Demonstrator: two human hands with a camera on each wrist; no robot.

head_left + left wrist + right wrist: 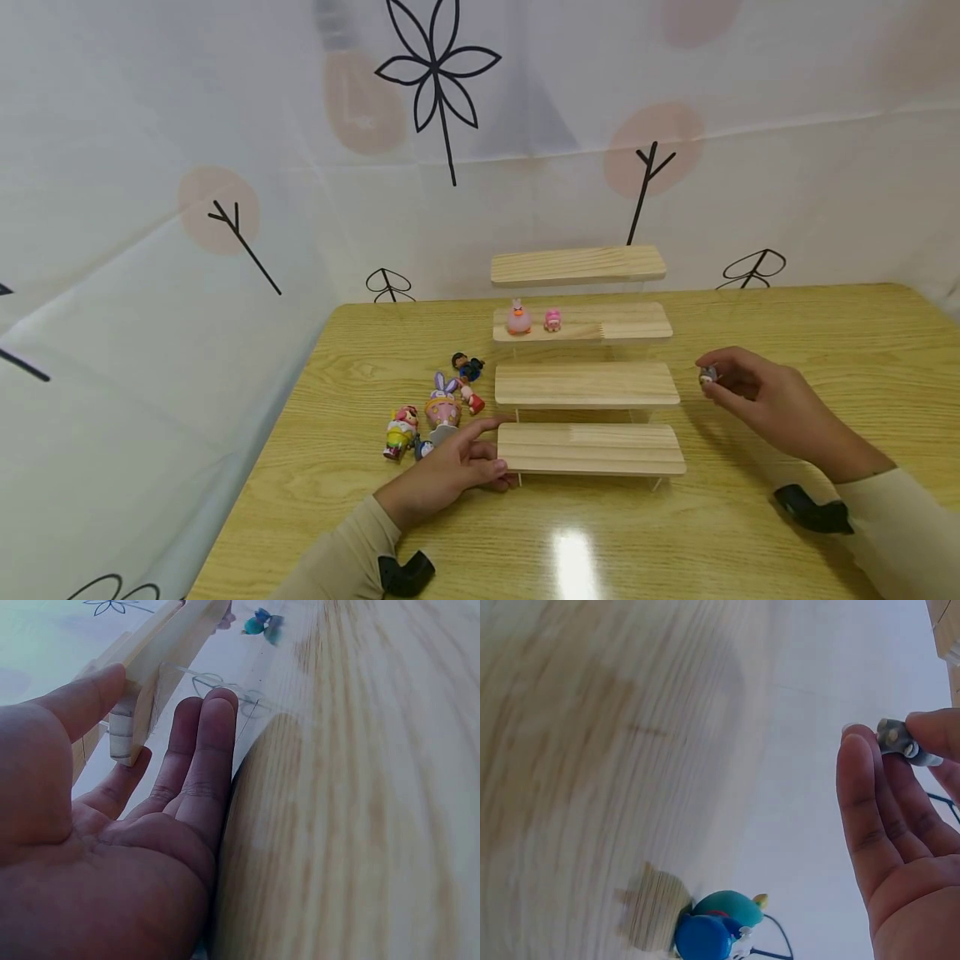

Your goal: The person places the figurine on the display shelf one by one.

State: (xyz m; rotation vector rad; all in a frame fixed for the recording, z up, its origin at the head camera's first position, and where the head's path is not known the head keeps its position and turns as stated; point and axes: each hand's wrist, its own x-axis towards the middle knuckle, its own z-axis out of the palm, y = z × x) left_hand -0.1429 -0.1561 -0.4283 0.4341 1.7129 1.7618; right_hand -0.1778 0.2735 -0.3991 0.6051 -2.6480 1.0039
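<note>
A tiered wooden display stand (591,448) has pale plank shelves, one above another. My left hand (453,468) grips the left end of its lowest shelf; in the left wrist view the thumb and a finger pinch the plank's end (129,724), the other fingers straight. To the right of the stand, my right hand (772,408) pinches a small grey figurine (708,377) between thumb and fingertips. The right wrist view shows this grey figurine (900,740) too, its far side covered by the fingers. A pink duck figurine (518,319) and a smaller pink figurine (552,320) stand on the second shelf from the top.
Left of the stand lie several figurines: a dark-haired one (468,367), a red one (472,397), a rabbit-eared one (443,410), a yellow-and-white one (401,432) and a grey-blue one (424,450). A patterned cloth (570,192) hangs behind the wooden table (810,333).
</note>
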